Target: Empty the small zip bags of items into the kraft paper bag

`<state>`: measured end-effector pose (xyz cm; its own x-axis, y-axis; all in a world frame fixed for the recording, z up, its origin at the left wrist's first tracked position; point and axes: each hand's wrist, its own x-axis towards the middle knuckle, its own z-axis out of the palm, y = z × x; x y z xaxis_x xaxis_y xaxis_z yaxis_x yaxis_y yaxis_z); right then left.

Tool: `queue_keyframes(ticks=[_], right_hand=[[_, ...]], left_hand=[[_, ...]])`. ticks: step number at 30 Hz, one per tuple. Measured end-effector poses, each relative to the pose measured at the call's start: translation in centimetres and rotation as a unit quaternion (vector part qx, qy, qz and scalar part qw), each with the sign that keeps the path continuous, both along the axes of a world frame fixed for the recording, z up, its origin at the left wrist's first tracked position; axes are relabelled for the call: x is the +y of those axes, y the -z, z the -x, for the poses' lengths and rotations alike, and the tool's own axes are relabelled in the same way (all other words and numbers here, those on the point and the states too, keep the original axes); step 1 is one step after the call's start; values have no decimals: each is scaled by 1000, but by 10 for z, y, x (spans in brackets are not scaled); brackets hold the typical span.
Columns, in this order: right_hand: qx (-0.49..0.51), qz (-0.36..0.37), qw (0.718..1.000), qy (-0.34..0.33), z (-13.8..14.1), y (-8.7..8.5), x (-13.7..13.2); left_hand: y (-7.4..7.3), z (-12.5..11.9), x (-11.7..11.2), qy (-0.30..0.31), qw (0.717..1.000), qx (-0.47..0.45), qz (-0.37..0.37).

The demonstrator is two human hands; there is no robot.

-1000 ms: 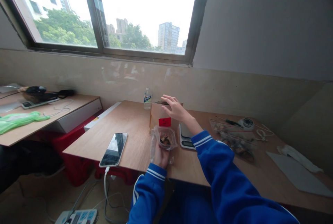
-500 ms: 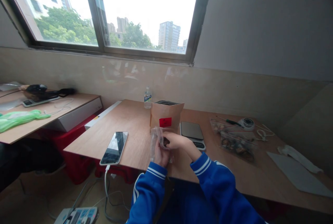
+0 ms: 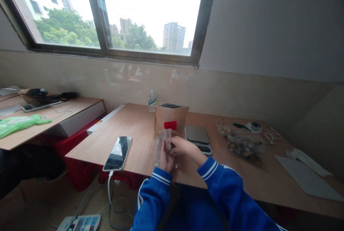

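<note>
Clear plastic bag (image 3: 163,141) pinched between left hand (image 3: 166,160) fingers and right hand (image 3: 180,145) fingers, over table (image 3: 139,130) edge.

My sleeves (image 3: 158,191) are bright blue with white stripes at the cuffs. The small bag (image 3: 163,141) in my hands is clear, dark bits inside. The paper pouch (image 3: 171,118) is tan with a red label, the scale (image 3: 198,135) grey, the phone (image 3: 117,148) black, the counter (image 3: 134,127) light wood grain
</note>
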<state>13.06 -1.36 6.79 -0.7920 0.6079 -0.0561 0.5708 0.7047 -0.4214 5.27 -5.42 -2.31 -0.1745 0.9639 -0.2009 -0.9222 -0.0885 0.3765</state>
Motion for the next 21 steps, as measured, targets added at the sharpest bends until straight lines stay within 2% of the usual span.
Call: queue_keyframes(ticks=[2, 6, 9, 12, 14, 16, 18, 19, 21], right_hand=[[35, 24, 999, 8, -6, -6, 1], [164, 68, 984, 29, -17, -22, 0], [262, 97, 960, 25, -22, -35, 2], [372, 102, 922, 25, -22, -52, 10], [453, 61, 888, 48, -17, -67, 20], [523, -11, 849, 82, -11, -82, 33], [547, -80, 826, 106, -3, -92, 47], [534, -103, 832, 108, 1, -94, 53], [467, -136, 869, 93, 7, -92, 63]], left_hand=[[-2, 0, -1, 3, 1000, 9, 3], [-3, -1, -2, 1, 1000, 14, -15], [-3, 0, -2, 6, 1000, 14, -7], [-2, 0, -2, 10, 1000, 17, -4], [-2, -1, -2, 8, 1000, 16, -1], [-2, -1, -1, 6, 1000, 9, 6], [-2, -1, -1, 2, 1000, 2, 13], [-2, -1, -1, 1, 1000, 2, 13], [-2, -1, 0, 2, 1000, 6, 11]])
